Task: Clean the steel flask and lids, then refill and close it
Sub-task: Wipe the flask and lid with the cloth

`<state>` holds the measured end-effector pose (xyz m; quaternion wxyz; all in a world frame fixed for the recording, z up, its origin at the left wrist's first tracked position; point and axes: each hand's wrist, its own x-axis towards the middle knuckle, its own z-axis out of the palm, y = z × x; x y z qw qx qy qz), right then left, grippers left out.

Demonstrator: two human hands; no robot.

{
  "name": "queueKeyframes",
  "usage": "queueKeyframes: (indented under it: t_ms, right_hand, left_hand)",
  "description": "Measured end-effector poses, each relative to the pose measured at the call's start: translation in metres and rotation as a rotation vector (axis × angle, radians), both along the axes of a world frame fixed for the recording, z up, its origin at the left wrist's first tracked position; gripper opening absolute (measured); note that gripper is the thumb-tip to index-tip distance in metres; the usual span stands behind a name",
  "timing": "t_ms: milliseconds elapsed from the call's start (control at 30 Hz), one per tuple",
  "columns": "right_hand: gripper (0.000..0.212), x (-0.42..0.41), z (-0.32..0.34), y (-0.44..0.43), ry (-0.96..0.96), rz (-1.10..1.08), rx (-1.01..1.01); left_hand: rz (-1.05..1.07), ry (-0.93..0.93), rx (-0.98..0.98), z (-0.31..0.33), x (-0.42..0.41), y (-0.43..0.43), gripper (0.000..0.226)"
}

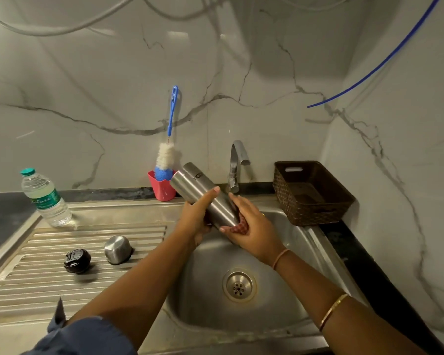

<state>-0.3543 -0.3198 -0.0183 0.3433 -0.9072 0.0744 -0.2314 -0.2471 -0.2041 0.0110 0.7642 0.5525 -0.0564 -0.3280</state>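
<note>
Marble-walled kitchen: over the sink (pixel 203 278), left hand (pixel 195 217) grips a tilted steel flask (pixel 203 190); right hand (pixel 253 228) clutches a red cloth (pixel 242 226) against its lower end. Steel lid (pixel 117 249) and black lid (pixel 77 260) lie lower left on the drainboard (pixel 36 285).

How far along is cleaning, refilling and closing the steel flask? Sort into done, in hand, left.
Done: both lids are off, the round black plastic stopper and domed steel cap lying on the ribbed drainboard. In hand: the left hand grips the cylindrical steel flask over the sink; the right hand holds a red checked cloth against it. Left: refilling and closing. Whether the lids are clean cannot be told.
</note>
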Motion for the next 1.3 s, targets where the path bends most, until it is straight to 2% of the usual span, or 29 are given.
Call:
queueKeyframes:
  t_ms: [67,133,233,300,367,433,500,633,767,833,933,1067,1300]
  right_hand:
    - [0.075,0.004,0.005,-0.003,-0.009,0.007,-0.066]
    - [0.068,0.002,0.009,-0.007,0.003,0.006,0.132]
    - [0.049,-0.008,0.005,-0.005,-0.109,-0.009,0.439]
    - [0.031,-0.014,-0.011,0.000,-0.128,-0.022,0.490]
    - [0.020,-0.017,-0.032,0.002,-0.048,-0.031,0.449]
    - [0.022,-0.019,-0.048,0.002,0.074,-0.030,0.346]
    - [0.030,-0.020,-0.056,0.000,0.193,-0.051,0.319]
    - [0.050,-0.015,-0.064,-0.008,0.164,-0.127,0.349]
    - [0.020,-0.002,-0.062,-0.012,0.132,-0.168,0.379]
    - [0.018,0.007,-0.059,-0.008,0.163,-0.157,0.401]
    - [0.023,0.015,-0.063,0.001,0.284,-0.217,0.350]
    - [0.020,0.031,-0.065,0.033,0.181,-0.346,0.375]
    - [0.016,0.080,-0.060,0.092,0.193,-0.585,0.284]
  left_hand:
    - [0.040,0.099,-0.034,0.001,0.002,0.002,0.057]
    - [0.083,0.213,-0.071,0.000,0.005,0.005,0.057]
    - [0.152,0.407,-0.166,-0.004,0.007,0.011,0.059]
    - [0.192,0.547,-0.286,-0.004,0.006,0.012,0.059]
    - [0.225,0.610,-0.357,-0.002,0.009,0.011,0.060]
    - [0.214,0.537,-0.320,0.000,0.010,0.012,0.056]
    - [0.199,0.369,-0.200,0.000,0.010,0.015,0.054]
    - [0.229,-0.008,-0.014,-0.011,0.010,0.024,0.076]
    - [0.289,-0.277,0.191,-0.022,0.005,0.038,0.079]
    - [0.296,-0.377,0.242,-0.024,0.004,0.049,0.080]
    - [0.280,-0.471,0.313,-0.026,0.005,0.066,0.082]
    - [0.237,-0.576,0.362,-0.027,0.019,0.112,0.081]
    - [0.090,-0.645,0.283,-0.018,0.067,0.236,0.081]
